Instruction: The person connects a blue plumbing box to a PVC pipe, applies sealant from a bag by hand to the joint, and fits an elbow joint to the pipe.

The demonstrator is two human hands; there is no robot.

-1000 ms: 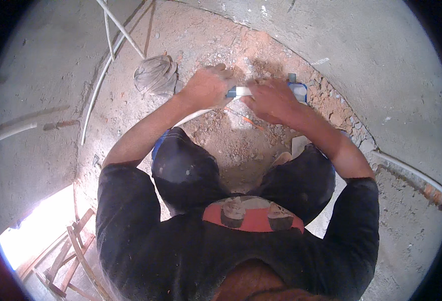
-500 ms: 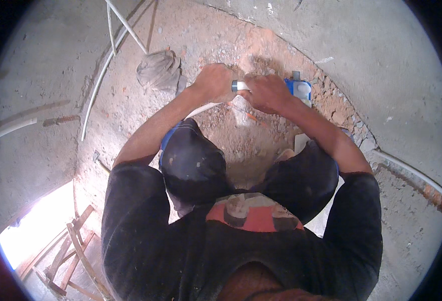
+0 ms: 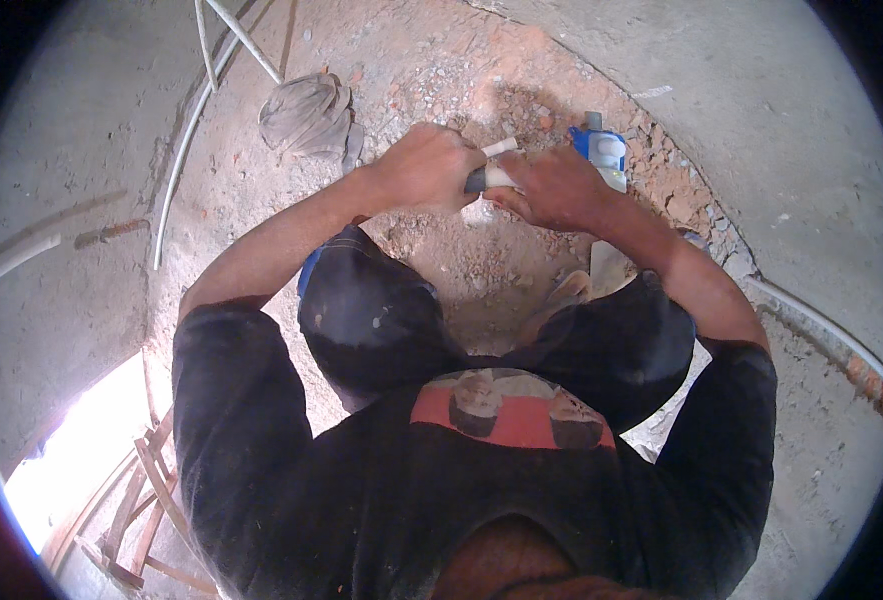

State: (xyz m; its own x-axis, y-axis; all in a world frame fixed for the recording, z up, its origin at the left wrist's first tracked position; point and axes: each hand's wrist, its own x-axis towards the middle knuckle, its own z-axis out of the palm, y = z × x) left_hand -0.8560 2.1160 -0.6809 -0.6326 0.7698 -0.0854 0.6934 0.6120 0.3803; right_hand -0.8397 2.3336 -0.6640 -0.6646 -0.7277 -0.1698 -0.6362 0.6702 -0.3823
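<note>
Over the rubble in front of my knees, my left hand and my right hand are both closed, almost meeting. Between them shows a short white tubular piece with a dark grey band. My left fingers wrap its grey end and my right fingers its white end; most of it is hidden. From the top of my left fist a thin white pipe end sticks out toward the right. A blue and white packet lies on the ground just beyond my right hand, beside a small grey piece.
A crumpled greyish cloth or bag lies at the far left, near white pipes along the wall's foot. Broken masonry lines the right wall. Another white conduit runs at right. A wooden frame stands lower left.
The thin white pipe, which hung below my left wrist toward the left, now shows its end above my left fist. Both hands keep hold of the white piece; my elbows have spread slightly.
</note>
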